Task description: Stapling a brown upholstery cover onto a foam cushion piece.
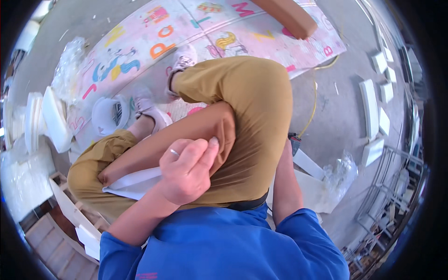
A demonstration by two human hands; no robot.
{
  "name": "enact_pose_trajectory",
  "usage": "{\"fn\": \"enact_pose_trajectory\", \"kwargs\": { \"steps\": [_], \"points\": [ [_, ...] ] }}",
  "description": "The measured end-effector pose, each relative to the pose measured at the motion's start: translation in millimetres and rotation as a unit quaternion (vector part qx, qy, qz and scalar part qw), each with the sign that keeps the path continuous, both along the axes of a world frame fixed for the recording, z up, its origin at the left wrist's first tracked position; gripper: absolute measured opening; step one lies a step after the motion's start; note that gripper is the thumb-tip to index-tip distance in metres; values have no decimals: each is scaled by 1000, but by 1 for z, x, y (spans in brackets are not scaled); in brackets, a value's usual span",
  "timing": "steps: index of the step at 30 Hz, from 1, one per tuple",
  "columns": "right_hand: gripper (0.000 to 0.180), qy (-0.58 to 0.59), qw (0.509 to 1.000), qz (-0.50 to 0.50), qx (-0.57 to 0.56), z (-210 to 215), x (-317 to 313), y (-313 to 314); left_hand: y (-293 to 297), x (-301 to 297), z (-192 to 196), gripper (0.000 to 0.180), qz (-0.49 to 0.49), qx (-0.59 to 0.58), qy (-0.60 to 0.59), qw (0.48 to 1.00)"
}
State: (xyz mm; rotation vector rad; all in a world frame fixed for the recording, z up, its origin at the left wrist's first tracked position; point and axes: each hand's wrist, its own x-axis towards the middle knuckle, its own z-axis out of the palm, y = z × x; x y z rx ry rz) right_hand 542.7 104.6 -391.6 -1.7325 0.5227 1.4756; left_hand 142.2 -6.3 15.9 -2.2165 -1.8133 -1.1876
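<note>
A long brown padded piece with a white underside lies across my lap between my bent legs. My left hand, with a ring on one finger, is closed at its right end, fingertips against the creased brown cover. They appear to pinch the cover. Down past my right knee reaches my right forearm; that hand's fingers are hidden behind the leg. Close to it is a dark tool, only partly visible, with a yellow hose running from beside it.
I sit by a colourful printed mat. Another brown padded piece lies at its far right. White foam blocks stand on the right, more foam on the left. A metal frame and clear plastic wrap are at the right.
</note>
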Motion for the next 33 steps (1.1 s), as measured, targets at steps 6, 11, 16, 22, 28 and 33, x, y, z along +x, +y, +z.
{"fn": "enact_pose_trajectory", "kwargs": {
  "steps": [6, 11, 16, 22, 28, 33],
  "points": [
    [49, -25, 997, 68, -7, 14, -2, 8, -4, -5, -7, 25, 24, 27, -39, 999],
    [24, 31, 985, 138, 95, 114, 58, -46, 1, 3, -13, 18, 36, 44, -66, 996],
    [12, -289, 786, 489, 246, 366, -28, -59, 2, 12, -20, 14, 28, 58, -97, 993],
    [6, -328, 626, 605, 367, 526, -131, -77, 3, 15, -18, 18, -13, 43, -48, 998],
    [11, -337, 456, 745, 350, 537, -199, -79, -1, 15, -25, 28, -6, 28, -60, 998],
    [24, -386, 414, 773, 287, 532, -206, -81, -4, 20, -33, 21, -10, 25, -122, 992]
  ]
}}
